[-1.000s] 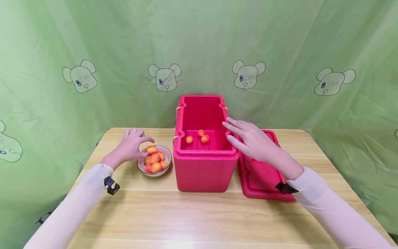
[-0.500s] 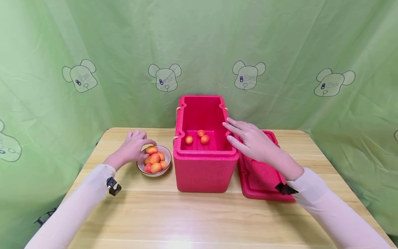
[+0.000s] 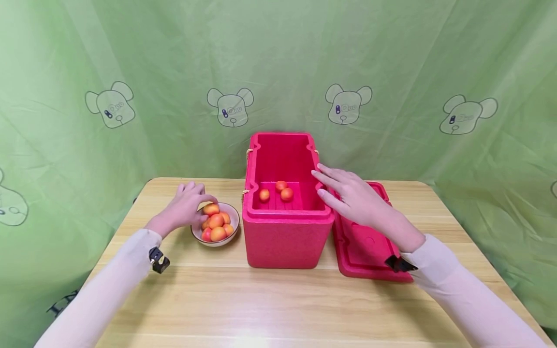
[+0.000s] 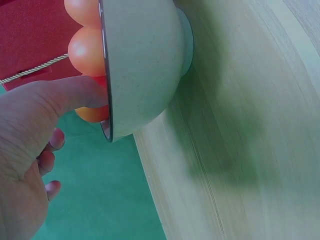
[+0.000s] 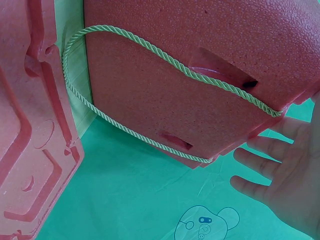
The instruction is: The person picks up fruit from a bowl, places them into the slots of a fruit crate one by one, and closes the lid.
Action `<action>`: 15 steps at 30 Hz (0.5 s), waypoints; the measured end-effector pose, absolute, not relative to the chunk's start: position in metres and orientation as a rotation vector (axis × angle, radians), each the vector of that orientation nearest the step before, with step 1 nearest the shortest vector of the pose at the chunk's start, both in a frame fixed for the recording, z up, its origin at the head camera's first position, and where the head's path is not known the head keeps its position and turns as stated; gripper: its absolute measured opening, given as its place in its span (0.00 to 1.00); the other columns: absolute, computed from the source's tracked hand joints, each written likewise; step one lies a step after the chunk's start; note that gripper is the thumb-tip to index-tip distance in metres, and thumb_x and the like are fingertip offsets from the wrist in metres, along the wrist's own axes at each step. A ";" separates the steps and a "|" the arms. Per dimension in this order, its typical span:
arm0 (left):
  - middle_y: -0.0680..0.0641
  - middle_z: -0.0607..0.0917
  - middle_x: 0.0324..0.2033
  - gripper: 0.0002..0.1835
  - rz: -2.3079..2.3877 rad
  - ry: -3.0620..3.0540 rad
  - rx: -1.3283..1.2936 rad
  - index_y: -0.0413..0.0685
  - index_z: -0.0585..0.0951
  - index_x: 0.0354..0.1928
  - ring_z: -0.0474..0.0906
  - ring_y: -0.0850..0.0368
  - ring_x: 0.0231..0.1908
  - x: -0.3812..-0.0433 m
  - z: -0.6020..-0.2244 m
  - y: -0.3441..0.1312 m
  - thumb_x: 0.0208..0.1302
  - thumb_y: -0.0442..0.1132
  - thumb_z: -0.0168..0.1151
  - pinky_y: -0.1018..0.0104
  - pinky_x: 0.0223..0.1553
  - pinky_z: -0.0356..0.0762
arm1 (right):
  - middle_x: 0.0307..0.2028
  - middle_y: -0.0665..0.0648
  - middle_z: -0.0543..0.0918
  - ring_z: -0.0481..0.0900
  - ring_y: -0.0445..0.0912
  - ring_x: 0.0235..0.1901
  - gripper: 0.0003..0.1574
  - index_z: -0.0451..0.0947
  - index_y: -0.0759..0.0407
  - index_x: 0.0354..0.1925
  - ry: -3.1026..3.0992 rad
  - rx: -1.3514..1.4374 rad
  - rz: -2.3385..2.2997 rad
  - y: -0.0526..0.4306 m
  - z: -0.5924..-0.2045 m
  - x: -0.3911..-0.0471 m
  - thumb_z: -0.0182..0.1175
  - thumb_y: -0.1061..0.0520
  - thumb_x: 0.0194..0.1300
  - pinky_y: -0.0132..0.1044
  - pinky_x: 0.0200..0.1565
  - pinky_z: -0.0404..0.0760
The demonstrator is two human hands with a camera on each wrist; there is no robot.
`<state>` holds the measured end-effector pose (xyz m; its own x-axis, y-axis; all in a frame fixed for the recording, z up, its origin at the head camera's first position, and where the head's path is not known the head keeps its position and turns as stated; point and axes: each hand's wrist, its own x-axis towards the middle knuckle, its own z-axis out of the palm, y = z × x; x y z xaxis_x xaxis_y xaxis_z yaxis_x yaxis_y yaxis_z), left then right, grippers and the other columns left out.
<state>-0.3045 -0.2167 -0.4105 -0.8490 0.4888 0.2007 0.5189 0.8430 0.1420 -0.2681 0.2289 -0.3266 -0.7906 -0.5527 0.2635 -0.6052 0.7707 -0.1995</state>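
My left hand (image 3: 183,207) reaches over a white bowl (image 4: 145,65) with a dark rim, heaped with orange-red fruits that look like apricots. Thumb and index finger pinch the topmost apricot (image 3: 211,209). In the left wrist view the thumb dips inside the rim, while the other fingers hang curled beyond it. At the middle stands a lidless red foam box (image 3: 287,244); 3 apricots (image 3: 281,185) lie on its floor. My right hand (image 3: 356,197) rests its straight, spread fingers at the box's right rim, holding nothing.
The box's red lid (image 3: 370,251) lies on the wooden table (image 3: 278,304), right of the box under my right forearm. A twisted cord (image 5: 150,46) loops from the box's right side. A green curtain (image 3: 278,63) hangs behind the table.
My left hand has shifted slightly right and closed its thumb and index finger about the top apricot. My right hand stays at the box rim.
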 end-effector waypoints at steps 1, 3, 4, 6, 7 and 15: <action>0.46 0.73 0.35 0.22 -0.289 -2.865 -0.787 0.54 0.88 0.49 0.61 0.47 0.41 -0.304 -0.410 -0.217 0.48 0.39 0.79 0.52 0.46 0.54 | 0.79 0.54 0.58 0.61 0.57 0.76 0.38 0.60 0.47 0.78 -2.777 0.916 0.411 0.229 -0.326 -0.268 0.53 0.41 0.75 0.60 0.73 0.61; 0.46 0.73 0.35 0.21 -0.294 -2.866 -0.783 0.54 0.88 0.48 0.61 0.47 0.41 -0.304 -0.410 -0.217 0.48 0.39 0.79 0.52 0.46 0.53 | 0.79 0.53 0.58 0.61 0.56 0.76 0.39 0.60 0.46 0.78 -2.779 0.914 0.412 0.229 -0.326 -0.268 0.53 0.41 0.75 0.60 0.73 0.61; 0.46 0.73 0.35 0.21 -0.295 -2.867 -0.780 0.54 0.89 0.48 0.61 0.47 0.41 -0.304 -0.410 -0.217 0.48 0.39 0.79 0.52 0.46 0.53 | 0.79 0.53 0.58 0.61 0.56 0.76 0.38 0.60 0.46 0.78 -2.780 0.914 0.414 0.229 -0.326 -0.268 0.53 0.41 0.75 0.60 0.73 0.61; 0.47 0.73 0.35 0.21 -0.295 -2.868 -0.777 0.54 0.89 0.48 0.61 0.47 0.41 -0.303 -0.410 -0.217 0.48 0.39 0.79 0.52 0.46 0.54 | 0.79 0.53 0.58 0.61 0.57 0.76 0.38 0.60 0.46 0.78 -2.780 0.913 0.415 0.229 -0.326 -0.268 0.53 0.41 0.75 0.60 0.73 0.61; 0.47 0.73 0.35 0.21 -0.297 -2.871 -0.773 0.54 0.89 0.48 0.61 0.48 0.42 -0.303 -0.410 -0.217 0.48 0.39 0.79 0.52 0.46 0.53 | 0.79 0.53 0.58 0.61 0.57 0.76 0.38 0.60 0.47 0.78 -2.779 0.913 0.415 0.228 -0.326 -0.268 0.53 0.41 0.75 0.60 0.73 0.61; 0.46 0.74 0.36 0.21 -0.295 -2.883 -0.767 0.52 0.88 0.48 0.61 0.48 0.42 -0.304 -0.409 -0.217 0.48 0.40 0.79 0.52 0.46 0.53 | 0.79 0.54 0.58 0.61 0.57 0.76 0.38 0.61 0.47 0.78 -2.782 0.901 0.422 0.228 -0.327 -0.267 0.55 0.44 0.74 0.60 0.73 0.61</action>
